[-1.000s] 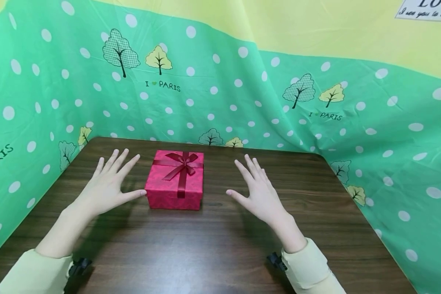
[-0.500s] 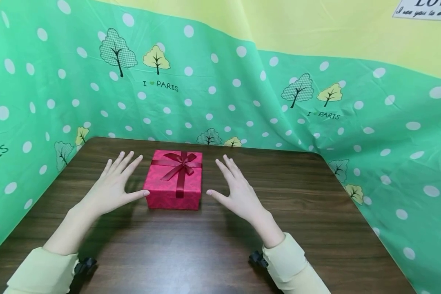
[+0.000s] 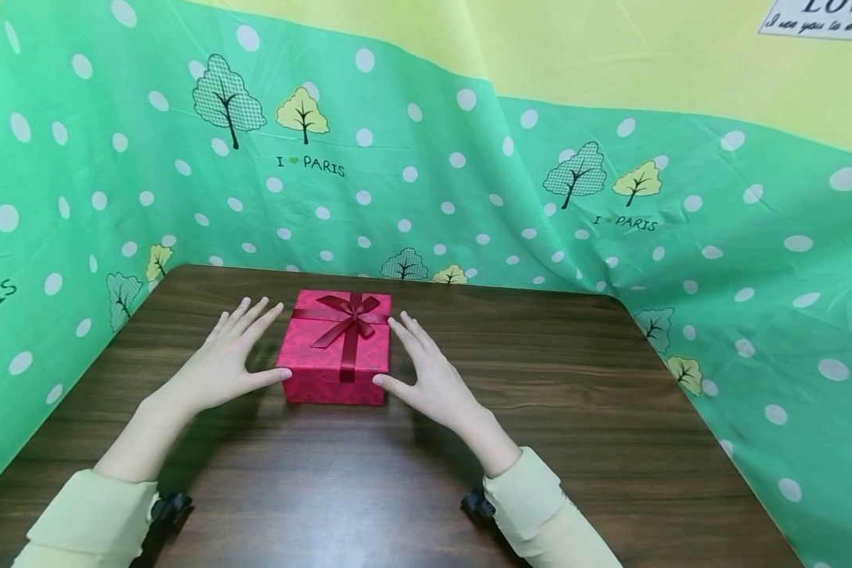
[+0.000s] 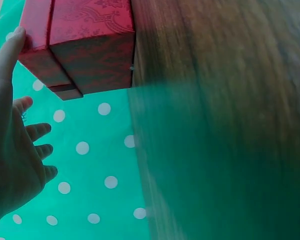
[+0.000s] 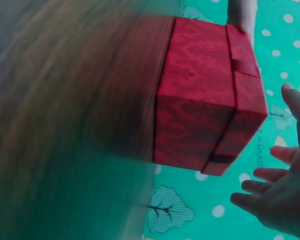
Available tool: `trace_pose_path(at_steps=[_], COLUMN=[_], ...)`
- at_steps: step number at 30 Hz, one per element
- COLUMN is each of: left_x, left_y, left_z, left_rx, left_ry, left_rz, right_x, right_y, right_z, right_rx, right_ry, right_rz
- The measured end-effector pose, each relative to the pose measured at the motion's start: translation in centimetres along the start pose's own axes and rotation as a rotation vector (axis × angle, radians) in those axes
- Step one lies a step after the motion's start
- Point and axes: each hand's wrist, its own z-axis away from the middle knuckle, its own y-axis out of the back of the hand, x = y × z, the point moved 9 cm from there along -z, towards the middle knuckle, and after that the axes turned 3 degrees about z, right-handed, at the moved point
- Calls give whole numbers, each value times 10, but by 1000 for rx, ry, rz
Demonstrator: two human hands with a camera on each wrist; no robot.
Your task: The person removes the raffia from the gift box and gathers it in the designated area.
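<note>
A crimson gift box [image 3: 334,386] with a patterned surface and a dark red ribbon bow [image 3: 355,315] on its lid sits on the brown table. My left hand [image 3: 220,367] is at its left side, fingers spread, the thumb tip right at the front left corner. On the other side my right hand [image 3: 433,383] has its fingers extended, fingertips close to the box's right edge. In the left wrist view the left thumb [image 4: 10,52] overlaps the lid's corner. The right wrist view shows a gap between the right hand [image 5: 285,195] and the box.
The wood-grain table [image 3: 575,379] extends to both sides and in front of the box. A green and yellow curtain [image 3: 433,142] with dots and printed trees hangs behind the table and along its sides. A black wrist camera [image 3: 479,505] sits at the right cuff, another black camera [image 3: 170,509] at the left.
My right hand has moved left across the table, up to the box's right side. The left hand has shifted slightly to the right. The box stays in place on the table.
</note>
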Motion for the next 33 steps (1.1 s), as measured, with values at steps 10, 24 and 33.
trace_pose_path(at_steps=[10, 24, 33], left_x=[-4, -8, -8], left_y=[-8, -19, -21], left_z=[-3, -6, -7], left_rx=[-33, -99, -125], left_ry=[-4, 9, 9], left_rz=[7, 144, 249], right_x=[1, 8, 10], right_y=[-17, -22, -24], right_z=[-11, -23, -23], right_rx=[-49, -83, -143], right_ry=[18, 11, 56], right_rz=[-64, -31, -9])
